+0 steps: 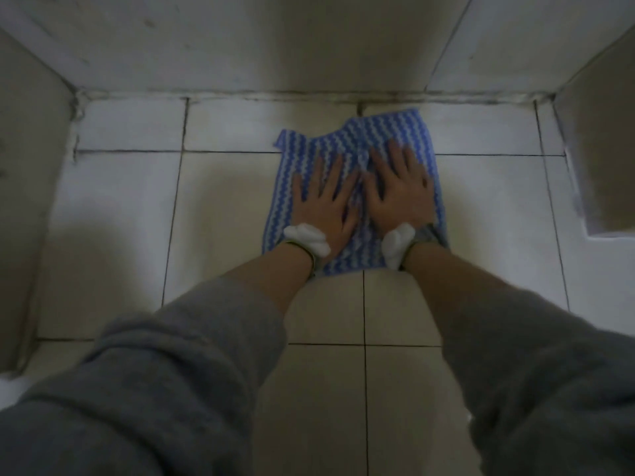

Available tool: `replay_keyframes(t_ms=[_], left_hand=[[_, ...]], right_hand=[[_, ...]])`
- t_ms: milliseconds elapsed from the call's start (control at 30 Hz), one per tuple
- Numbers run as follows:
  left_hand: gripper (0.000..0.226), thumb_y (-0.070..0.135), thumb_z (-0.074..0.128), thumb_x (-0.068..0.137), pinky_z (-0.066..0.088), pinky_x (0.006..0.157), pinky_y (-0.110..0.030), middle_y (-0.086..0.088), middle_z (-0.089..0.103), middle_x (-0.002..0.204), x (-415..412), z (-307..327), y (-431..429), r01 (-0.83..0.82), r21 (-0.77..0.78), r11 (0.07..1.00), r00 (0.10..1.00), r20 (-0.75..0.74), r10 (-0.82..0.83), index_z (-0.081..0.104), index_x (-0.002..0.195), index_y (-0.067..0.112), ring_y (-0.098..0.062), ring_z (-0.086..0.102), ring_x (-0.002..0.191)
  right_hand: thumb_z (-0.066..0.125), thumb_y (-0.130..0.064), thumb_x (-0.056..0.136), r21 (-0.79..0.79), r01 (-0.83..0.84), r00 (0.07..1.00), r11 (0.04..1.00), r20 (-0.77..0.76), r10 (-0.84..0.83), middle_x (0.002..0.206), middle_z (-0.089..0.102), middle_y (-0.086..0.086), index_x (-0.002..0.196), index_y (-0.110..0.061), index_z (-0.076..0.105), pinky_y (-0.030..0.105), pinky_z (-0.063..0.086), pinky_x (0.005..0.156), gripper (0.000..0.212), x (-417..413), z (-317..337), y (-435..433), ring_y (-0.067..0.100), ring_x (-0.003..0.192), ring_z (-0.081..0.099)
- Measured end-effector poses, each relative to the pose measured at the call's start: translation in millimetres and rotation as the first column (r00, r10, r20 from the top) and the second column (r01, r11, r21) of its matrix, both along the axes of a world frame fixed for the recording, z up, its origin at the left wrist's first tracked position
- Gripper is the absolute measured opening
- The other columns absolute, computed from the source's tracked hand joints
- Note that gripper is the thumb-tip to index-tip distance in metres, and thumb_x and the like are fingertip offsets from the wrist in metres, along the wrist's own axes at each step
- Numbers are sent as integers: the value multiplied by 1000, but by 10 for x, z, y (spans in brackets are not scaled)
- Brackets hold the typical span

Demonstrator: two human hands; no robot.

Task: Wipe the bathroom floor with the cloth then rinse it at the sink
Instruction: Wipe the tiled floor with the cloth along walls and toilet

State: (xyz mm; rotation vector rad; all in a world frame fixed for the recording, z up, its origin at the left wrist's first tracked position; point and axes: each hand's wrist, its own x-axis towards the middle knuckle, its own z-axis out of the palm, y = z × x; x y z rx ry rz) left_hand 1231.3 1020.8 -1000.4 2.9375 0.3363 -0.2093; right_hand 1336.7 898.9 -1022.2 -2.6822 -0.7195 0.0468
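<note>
We see a ribbed, woven cloth (pixel 357 159), matt blue and white, on the smooth, faintly glossy tile floor (pixel 223 201); nearer us than the cloth, soft grey fleece sleeves (pixel 178 372).

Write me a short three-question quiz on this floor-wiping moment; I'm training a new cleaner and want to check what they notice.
1. True or false: both the left hand and the right hand lie flat on the cloth.
2. The cloth's far edge lies: A) near the wall; B) at the person's knees; C) in a sink.
3. Fill in: the cloth is blue with white ____ stripes.

Key: 1 true; 2 A; 3 zigzag.
</note>
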Motion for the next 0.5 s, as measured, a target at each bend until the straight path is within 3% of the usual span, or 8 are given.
replay_keyframes(t_ms=[133, 233, 400, 500], left_hand=[[68, 57, 11, 101, -7, 120, -59, -4, -9, 167, 574, -44, 81, -19, 12, 1000, 999, 41, 18, -2, 159, 24, -31, -12, 152], [70, 57, 14, 101, -7, 120, -58, -7, -9, 167, 950, -126, 56, 2, 22, 1000, 998, 56, -4, -2, 159, 22, -32, -11, 152], [71, 56, 13, 102, -7, 121, -56, -10, -7, 167, 1075, -100, -13, 47, 24, 999, 994, 98, -49, -4, 159, 17, -32, -10, 153], [72, 54, 13, 100, -5, 122, -55, -12, -5, 167, 815, -121, -152, -22, -41, 999, 990, 141, 28, -1, 159, 13, -31, -8, 153]], right_hand=[[29, -56, 98, -58, -52, 996, 997, 70, 56, 157, 39, 3, 147, -30, 46, 45, 29, 112, 58, 711, 60, -91, 27, 146, 33], [28, -55, 100, -79, -67, 996, 995, 60, 72, 159, 35, 2, 151, -32, 39, 46, 19, 119, 57, 1074, 29, -253, 26, 149, 26], [23, -57, 101, -100, 96, 991, 990, 105, -85, 162, 28, -2, 153, -37, 30, 47, 6, 122, 57, 1014, 25, -297, 24, 152, 18], [23, -55, 103, -124, 150, 989, 981, 6, -150, 166, 14, -1, 156, -36, 21, 43, -1, 123, 57, 730, 13, -406, 27, 154, 6]])
